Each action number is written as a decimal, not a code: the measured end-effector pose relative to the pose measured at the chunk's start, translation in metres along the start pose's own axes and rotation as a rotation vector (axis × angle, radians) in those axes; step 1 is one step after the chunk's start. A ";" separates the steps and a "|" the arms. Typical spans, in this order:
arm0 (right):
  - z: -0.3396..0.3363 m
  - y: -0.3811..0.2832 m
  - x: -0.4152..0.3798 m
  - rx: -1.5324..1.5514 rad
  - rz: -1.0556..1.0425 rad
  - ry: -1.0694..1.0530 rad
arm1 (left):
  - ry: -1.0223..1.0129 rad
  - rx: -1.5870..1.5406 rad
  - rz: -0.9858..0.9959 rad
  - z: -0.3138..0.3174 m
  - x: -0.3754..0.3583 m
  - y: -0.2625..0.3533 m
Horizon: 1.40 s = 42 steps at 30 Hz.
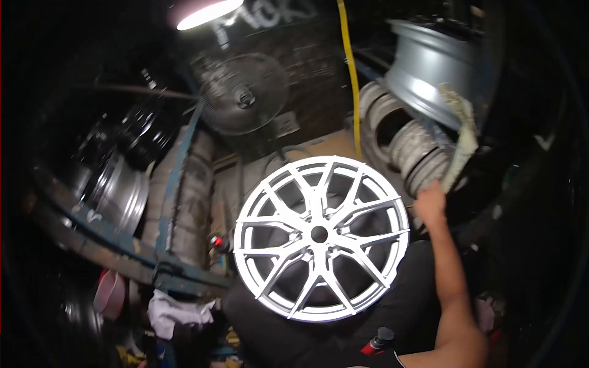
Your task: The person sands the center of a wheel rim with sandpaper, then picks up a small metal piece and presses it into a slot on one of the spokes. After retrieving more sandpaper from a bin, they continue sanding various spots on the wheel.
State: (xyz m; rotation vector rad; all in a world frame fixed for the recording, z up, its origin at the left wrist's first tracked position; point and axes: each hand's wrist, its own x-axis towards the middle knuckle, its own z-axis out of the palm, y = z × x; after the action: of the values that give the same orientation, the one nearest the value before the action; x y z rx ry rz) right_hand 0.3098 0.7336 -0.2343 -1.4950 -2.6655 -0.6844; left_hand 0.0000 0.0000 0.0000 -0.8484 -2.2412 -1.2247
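The right hand [431, 201] is up high, its grip closed on a pale rag [461, 144] that hangs beside a silver rim [426, 64] just above. To do it well, I think it should pull the rag slowly. One shiny spoked wheel [321, 238] lies below left of the grip. One fan [243, 92], one lamp [205, 12]. No left hand shows.

I see only one bit of writing. Big white spray-painted letters [270, 13] stand on the dark wall [307, 73] at twelve o'clock, beside the lamp [208, 12]. They are too blurry for me to read.
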 end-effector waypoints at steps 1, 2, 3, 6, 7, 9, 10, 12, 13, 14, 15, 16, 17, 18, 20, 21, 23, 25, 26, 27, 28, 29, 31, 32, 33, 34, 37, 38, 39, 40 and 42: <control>-0.009 -0.002 -0.003 0.030 -0.017 0.038 | -0.261 -0.277 0.044 0.037 0.020 -0.021; -0.020 -0.001 -0.011 0.164 -0.052 0.087 | -0.521 -0.557 0.085 0.082 0.037 -0.040; -0.041 -0.001 -0.019 0.296 -0.094 0.132 | -0.788 -0.589 0.070 0.127 0.044 0.004; -0.095 0.000 -0.081 0.679 0.035 -0.005 | -1.571 -0.595 0.318 0.257 0.066 0.114; -0.072 0.007 -0.096 0.821 0.124 -0.154 | -1.605 -0.569 0.525 0.283 0.069 0.134; -0.031 0.018 -0.151 1.194 0.292 -0.233 | -1.615 -0.602 0.682 0.325 0.079 0.148; -0.030 0.012 -0.179 1.424 0.368 -0.152 | -1.599 -0.669 0.634 0.347 0.084 0.146; -0.034 -0.014 -0.221 1.300 0.494 0.119 | -1.402 -0.908 0.475 0.401 0.080 0.117; -0.061 -0.017 -0.224 1.221 0.576 -0.007 | -1.438 -0.971 0.341 0.424 0.082 0.107; -0.089 -0.025 -0.231 1.149 0.670 -0.133 | -1.486 -1.019 0.214 0.443 0.088 0.098; -0.118 -0.033 -0.228 0.957 0.709 -0.202 | -1.413 -1.064 0.160 0.453 0.092 0.092; -0.148 -0.045 -0.223 0.789 0.674 -0.137 | -1.339 -1.057 0.092 0.449 0.098 0.090; -0.166 -0.047 -0.221 0.762 0.524 0.002 | -1.271 -1.161 0.030 0.460 0.097 0.079; -0.182 -0.052 -0.220 0.729 0.376 0.128 | -1.211 -1.251 -0.041 0.469 0.094 0.061; -0.211 -0.063 -0.200 1.103 0.178 0.060 | -1.115 -1.127 0.113 0.464 0.091 0.037; -0.224 -0.077 -0.189 1.209 0.154 -0.028 | -1.145 -1.175 0.064 0.459 0.091 0.032; -0.230 -0.114 -0.160 1.361 0.000 -0.160 | -1.194 -1.241 -0.027 0.450 0.093 0.034; -0.213 -0.160 -0.126 1.535 -0.154 -0.274 | -1.224 -1.356 -0.167 0.453 0.072 0.027; -0.206 -0.179 -0.102 1.585 -0.220 -0.308 | -1.252 -1.419 -0.195 0.464 0.070 0.034; -0.206 -0.195 -0.076 1.562 -0.253 -0.316 | -1.245 -1.549 -0.105 0.473 0.072 0.045; -0.200 -0.211 -0.068 1.550 -0.285 -0.386 | -1.228 -1.664 -0.077 0.468 0.060 0.045; -0.166 -0.220 -0.053 1.531 -0.435 -0.427 | -1.166 -1.631 0.024 0.462 0.061 0.047; -0.169 -0.227 -0.038 1.827 -0.413 -0.520 | -1.011 -1.386 0.216 0.455 0.068 0.046; -0.185 -0.228 -0.031 1.901 -0.408 -0.600 | -1.000 -1.403 0.128 0.456 0.066 0.046; -0.187 -0.223 -0.026 1.849 -0.362 -0.606 | -0.974 -1.297 0.135 0.451 0.066 0.052; -0.187 -0.218 -0.022 1.784 -0.351 -0.658 | -0.882 -1.135 0.280 0.456 0.061 0.051; -0.165 -0.215 -0.011 1.749 -0.267 -0.509 | -0.758 -1.197 0.304 0.471 0.051 0.042; -0.170 -0.218 -0.012 1.812 -0.244 -0.526 | -0.824 -1.242 0.115 0.469 0.045 0.044; -0.155 -0.220 -0.010 1.870 -0.222 -0.510 | -0.812 -1.247 -0.028 0.473 0.042 0.044; -0.139 -0.218 -0.010 1.930 -0.178 -0.478 | -0.812 -1.252 -0.161 0.479 0.040 0.045; -0.128 -0.219 -0.012 1.888 0.022 -0.386 | -0.776 -1.240 -0.263 0.501 0.036 0.035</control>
State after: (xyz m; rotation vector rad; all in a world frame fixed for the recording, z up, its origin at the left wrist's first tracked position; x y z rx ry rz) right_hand 0.1119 0.5774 -0.2017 -0.8504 -1.7920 1.7401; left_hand -0.0459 0.4545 -0.2106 -1.6931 -1.9043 -2.8915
